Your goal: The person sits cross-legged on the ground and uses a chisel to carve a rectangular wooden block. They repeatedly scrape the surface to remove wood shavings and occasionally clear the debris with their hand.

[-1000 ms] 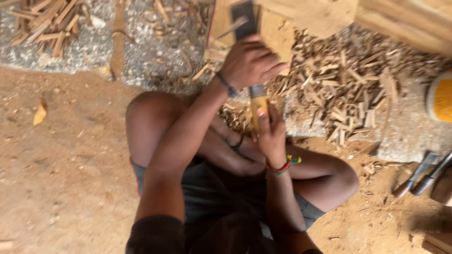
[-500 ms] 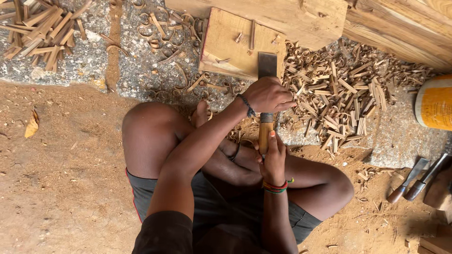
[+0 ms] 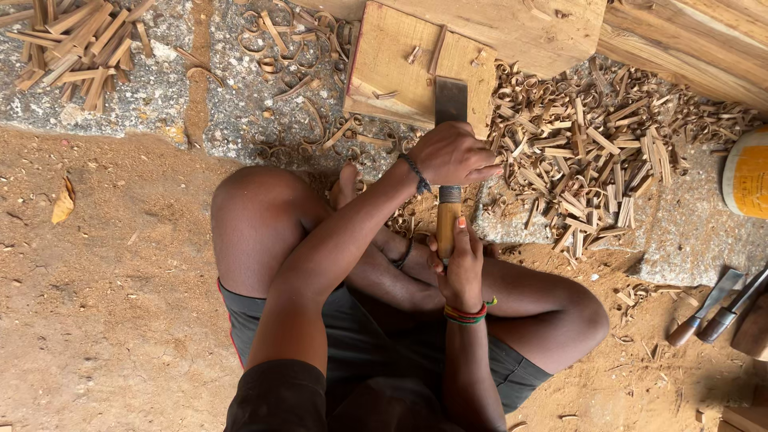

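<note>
While I sit cross-legged on the dirt, my left hand (image 3: pixel 452 154) is closed over the chisel (image 3: pixel 449 172) near its blade and my right hand (image 3: pixel 458 264) grips the wooden handle, the edge set on the wood block (image 3: pixel 400 60). Judging by the shavings (image 3: pixel 584 160) heaped beside it, much cutting is done; the block looks unfinished. At the right edge stands a yellow tub (image 3: pixel 748 172).

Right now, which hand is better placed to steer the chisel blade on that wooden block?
Probably the left hand: it wraps the chisel just behind the blade, by the wooden block. The right hand grips the handle's end.
</note>
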